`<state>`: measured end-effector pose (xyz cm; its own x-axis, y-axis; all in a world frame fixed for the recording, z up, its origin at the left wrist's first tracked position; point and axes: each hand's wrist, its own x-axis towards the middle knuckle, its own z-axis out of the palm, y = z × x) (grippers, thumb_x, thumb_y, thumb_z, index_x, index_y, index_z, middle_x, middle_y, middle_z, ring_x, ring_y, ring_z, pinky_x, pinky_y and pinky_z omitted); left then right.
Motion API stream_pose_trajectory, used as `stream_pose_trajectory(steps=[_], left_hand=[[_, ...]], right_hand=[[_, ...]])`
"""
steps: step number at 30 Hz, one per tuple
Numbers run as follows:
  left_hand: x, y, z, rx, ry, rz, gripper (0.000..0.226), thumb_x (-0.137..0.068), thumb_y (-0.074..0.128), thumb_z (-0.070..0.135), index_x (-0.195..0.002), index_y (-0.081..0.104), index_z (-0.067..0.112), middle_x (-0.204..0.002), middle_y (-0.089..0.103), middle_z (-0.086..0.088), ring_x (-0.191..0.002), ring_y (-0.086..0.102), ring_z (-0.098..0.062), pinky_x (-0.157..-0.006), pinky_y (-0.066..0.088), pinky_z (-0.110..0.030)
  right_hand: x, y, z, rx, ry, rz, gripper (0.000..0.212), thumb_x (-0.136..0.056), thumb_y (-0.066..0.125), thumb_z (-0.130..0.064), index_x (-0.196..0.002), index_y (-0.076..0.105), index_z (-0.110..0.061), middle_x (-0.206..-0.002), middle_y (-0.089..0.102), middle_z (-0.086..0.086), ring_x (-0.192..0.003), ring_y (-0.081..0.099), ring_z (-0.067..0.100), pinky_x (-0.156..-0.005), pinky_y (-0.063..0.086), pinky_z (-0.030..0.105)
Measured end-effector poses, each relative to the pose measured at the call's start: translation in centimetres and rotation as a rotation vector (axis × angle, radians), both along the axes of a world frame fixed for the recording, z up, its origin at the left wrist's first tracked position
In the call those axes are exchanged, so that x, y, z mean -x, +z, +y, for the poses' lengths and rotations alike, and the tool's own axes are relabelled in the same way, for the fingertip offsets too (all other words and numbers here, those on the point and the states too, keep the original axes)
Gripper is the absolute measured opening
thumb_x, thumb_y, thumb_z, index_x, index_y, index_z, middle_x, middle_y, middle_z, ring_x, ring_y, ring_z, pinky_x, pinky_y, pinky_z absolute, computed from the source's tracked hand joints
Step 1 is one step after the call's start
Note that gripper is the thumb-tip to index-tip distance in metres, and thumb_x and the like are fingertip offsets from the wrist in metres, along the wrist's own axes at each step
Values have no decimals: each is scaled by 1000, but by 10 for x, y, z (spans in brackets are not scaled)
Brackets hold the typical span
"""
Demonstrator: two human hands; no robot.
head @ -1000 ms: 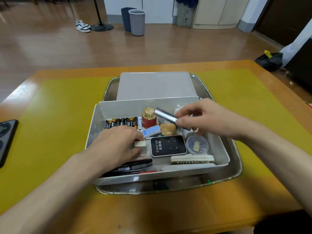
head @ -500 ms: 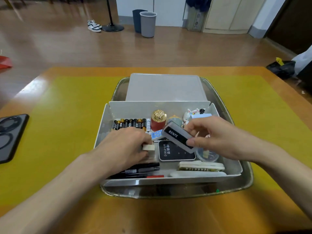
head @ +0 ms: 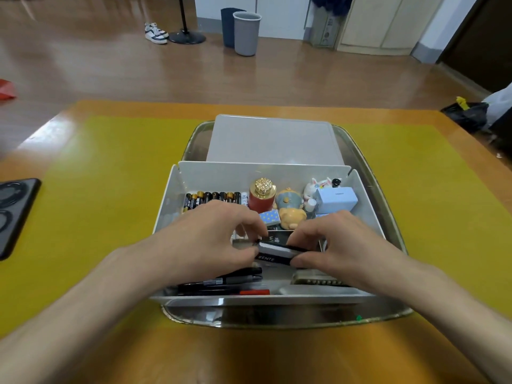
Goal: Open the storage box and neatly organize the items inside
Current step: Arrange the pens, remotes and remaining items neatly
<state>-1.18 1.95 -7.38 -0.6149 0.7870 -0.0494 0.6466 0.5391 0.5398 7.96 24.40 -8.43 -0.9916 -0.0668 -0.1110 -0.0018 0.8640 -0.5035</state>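
Observation:
The white storage box stands open in a metal tray, its lid lying behind it. Inside are a row of batteries, a red bottle with a gold cap, a bear figurine, a rabbit figurine, a light blue box, pens and a brush. Both hands meet over the box's middle. My left hand and my right hand each pinch an end of a black-and-white eraser marked BENTE. A black device below it is mostly hidden.
A yellow mat covers the wooden table. A black phone lies at the left edge. On the floor beyond stand two bins, a pair of shoes and a stand's base. A dark bag sits at the right.
My right hand carried the black-and-white eraser from the back of the box down to its middle. My left hand let go of the small white block and took the eraser's left end.

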Motion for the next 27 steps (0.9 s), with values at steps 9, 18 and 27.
stream_pose_trajectory(steps=[9,18,27], left_hand=[[-8,0,1,-73,27,40,8,-81,68,34,-85,73,30,-76,66,21,-80,63,0,-73,53,-30],[6,-4,13,-165,265,-286,9,-78,75,22,-72,76,28,-65,71,16,-62,64,4,-59,46,-13],[0,-11,1,160,119,57,39,-74,69,60,-103,65,33,-96,60,17,-94,54,-5,-82,51,-34]], right_hand=[[0,-5,-4,-31,53,24,15,-80,78,-38,-93,73,-37,-74,64,-23,-74,58,-3,-69,49,25],[-2,-3,-4,-220,80,145,61,-75,76,-54,-128,49,-44,-114,58,-28,-104,55,-2,-75,48,29],[4,-7,7,-385,181,170,35,-90,60,-50,-121,54,-36,-112,48,-16,-105,39,10,-68,42,30]])
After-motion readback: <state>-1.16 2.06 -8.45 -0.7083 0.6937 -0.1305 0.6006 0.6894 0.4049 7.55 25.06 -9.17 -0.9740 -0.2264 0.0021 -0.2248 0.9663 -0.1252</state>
